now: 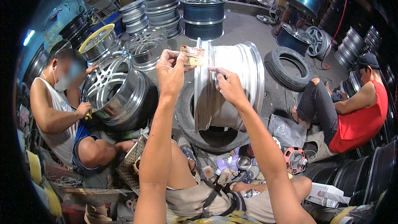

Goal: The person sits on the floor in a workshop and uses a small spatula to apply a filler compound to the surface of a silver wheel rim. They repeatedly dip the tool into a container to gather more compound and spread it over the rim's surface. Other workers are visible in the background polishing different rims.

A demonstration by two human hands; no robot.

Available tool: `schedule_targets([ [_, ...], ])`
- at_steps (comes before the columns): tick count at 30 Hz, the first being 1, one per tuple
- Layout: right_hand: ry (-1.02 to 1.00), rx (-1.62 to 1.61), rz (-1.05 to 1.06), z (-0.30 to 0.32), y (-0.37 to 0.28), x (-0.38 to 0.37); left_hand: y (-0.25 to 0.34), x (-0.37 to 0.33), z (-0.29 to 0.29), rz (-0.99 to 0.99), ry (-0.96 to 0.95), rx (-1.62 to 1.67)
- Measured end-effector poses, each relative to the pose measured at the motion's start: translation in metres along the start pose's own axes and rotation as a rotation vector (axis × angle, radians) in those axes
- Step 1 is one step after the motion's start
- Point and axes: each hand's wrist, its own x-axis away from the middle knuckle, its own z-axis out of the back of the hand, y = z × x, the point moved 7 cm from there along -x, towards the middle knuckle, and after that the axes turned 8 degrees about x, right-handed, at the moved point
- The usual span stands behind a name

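My left hand (171, 68) pinches a small yellow-brown card (192, 55) between thumb and fingers. Its surface is stained and has a pale smear; I cannot tell what the smear is. The card is held up at the left flange of a whitish wheel rim (236, 87). This rim stands on its edge over a tyre (203, 141) lying on the floor. My right hand (229, 85) has its index finger stretched out, with the tip at the inner side of that flange. The other fingers are curled, and nothing shows in them.
Stacked rims (159, 4) stand at the back, near a dark blue rim (204, 16). At left, a person sits by a polished rim (107, 81). A person in red sits at right near a loose tyre (290, 69). A plastic crate (132, 161) stands beside my leg.
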Motion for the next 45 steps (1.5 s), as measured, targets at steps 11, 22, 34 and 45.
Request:
schedule_targets([
  [11,0.221,0.453,0.31,-0.004,-0.023,0.014,0.001,0.002,-0.001,0.028,-0.007,0.013],
  [22,0.122,0.437,0.225,-0.009,-0.015,0.035,0.002,0.003,-0.004,0.008,-0.014,0.02],
  [34,0.114,0.459,0.226,-0.001,-0.03,0.041,-0.002,0.003,-0.002,0.018,-0.008,0.036],
  [45,0.062,0.672,0.313,-0.015,-0.026,0.052,0.0,0.002,0.006,0.031,-0.012,-0.012],
])
